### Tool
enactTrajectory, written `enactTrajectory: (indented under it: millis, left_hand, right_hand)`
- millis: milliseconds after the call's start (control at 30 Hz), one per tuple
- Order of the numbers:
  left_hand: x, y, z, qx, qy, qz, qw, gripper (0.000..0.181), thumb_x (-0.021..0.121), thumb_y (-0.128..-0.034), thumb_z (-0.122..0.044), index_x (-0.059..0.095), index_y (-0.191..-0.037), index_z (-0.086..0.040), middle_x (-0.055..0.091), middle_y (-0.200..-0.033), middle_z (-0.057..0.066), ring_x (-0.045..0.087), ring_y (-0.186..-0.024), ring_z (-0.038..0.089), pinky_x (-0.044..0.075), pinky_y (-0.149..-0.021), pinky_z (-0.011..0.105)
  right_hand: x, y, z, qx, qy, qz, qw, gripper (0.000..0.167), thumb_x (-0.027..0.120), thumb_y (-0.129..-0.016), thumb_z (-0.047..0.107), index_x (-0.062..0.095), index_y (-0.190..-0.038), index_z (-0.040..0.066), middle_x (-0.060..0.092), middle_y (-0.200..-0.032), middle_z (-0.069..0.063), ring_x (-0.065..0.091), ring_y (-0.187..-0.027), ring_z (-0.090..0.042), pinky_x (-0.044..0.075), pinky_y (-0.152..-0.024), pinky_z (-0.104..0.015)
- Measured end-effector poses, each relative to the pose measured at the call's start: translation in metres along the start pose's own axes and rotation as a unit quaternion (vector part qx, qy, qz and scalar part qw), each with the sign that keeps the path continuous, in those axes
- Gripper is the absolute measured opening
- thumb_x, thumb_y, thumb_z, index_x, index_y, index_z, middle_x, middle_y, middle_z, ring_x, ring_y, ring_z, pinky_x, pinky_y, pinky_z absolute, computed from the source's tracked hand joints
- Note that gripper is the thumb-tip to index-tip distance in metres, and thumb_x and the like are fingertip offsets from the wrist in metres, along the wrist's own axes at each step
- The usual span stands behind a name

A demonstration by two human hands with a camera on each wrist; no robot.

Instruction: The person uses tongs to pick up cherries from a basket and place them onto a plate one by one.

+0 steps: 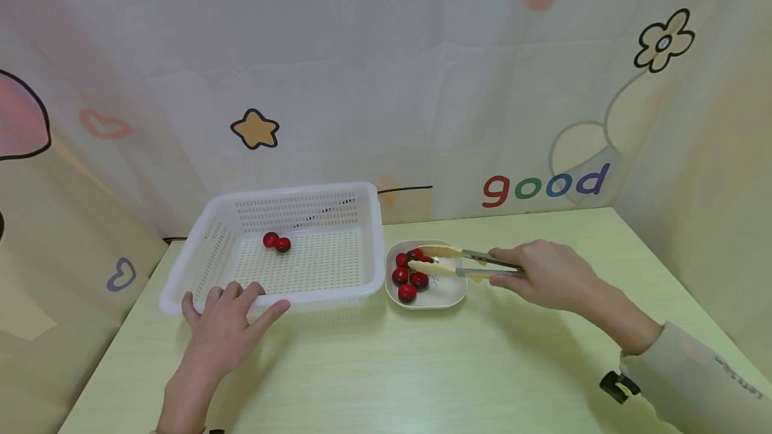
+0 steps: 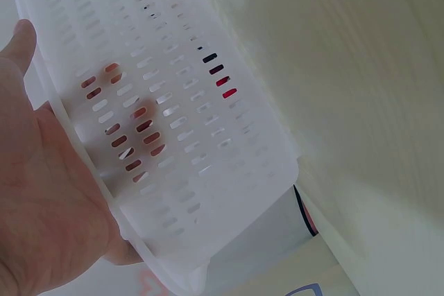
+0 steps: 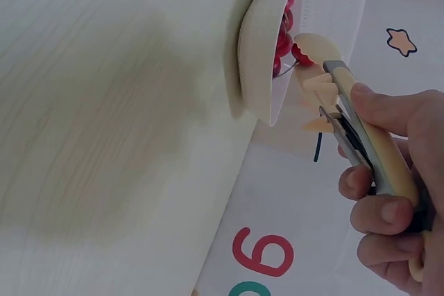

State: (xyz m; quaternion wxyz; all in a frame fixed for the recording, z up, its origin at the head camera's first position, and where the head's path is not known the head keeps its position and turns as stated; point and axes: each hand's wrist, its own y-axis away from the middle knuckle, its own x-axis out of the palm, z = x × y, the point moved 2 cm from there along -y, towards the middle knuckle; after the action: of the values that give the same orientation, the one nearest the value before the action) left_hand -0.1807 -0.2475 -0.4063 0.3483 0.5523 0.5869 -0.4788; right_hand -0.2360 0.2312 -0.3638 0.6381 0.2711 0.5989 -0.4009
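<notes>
A white slotted plastic basket (image 1: 338,295) stands on the left, holding two cherries (image 1: 282,245). My left hand (image 1: 226,327) grips its near rim; through the slots of the basket wall (image 2: 187,202) in the left wrist view, the fingers show on the inner side. My right hand (image 1: 551,274) holds metal tongs (image 1: 490,272) with cream-coloured tips over a small white bowl (image 1: 449,293). Several cherries (image 1: 407,293) lie in the bowl. In the right wrist view, one stemmed cherry (image 3: 300,55) sits at the tong tips, partly covered by them; whether it is pinched is unclear.
A pale green table (image 1: 386,367) carries everything. Behind it hangs a printed curtain (image 1: 422,86) with a star and the word "good", close to the basket's far side. The bowl stands right beside the basket's right wall.
</notes>
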Motion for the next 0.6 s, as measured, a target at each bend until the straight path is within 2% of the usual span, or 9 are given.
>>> enactTrajectory:
  millis: [300,600]
  left_hand:
    - [-0.0002,0.0003,-0.0005,0.001,0.001,-0.002,1.0000,0.062,0.052,-0.0968,-0.070,0.068,-0.117,-0.014,0.060,-0.102,0.007,0.050,-0.108,0.045,-0.001,-0.101,0.084]
    - [-0.0006,0.0001,-0.0005,0.002,0.001,-0.002,1.0000,0.063,0.052,-0.0967,-0.071,0.068,-0.117,-0.014,0.060,-0.103,0.008,0.051,-0.108,0.044,-0.001,-0.100,0.084]
  right_hand:
    - [0.0061,0.0008,0.0010,0.004,-0.018,0.017,0.9997,0.049,0.075,-0.094,0.039,0.070,-0.130,0.006,0.063,-0.079,0.010,0.046,-0.058,-0.006,0.033,-0.047,-0.027]
    - [0.0057,-0.0033,0.0001,0.005,-0.019,-0.017,0.9997,0.043,0.075,-0.094,0.038,0.072,-0.127,0.010,0.059,-0.074,0.011,0.046,-0.058,-0.007,0.035,-0.048,-0.028]
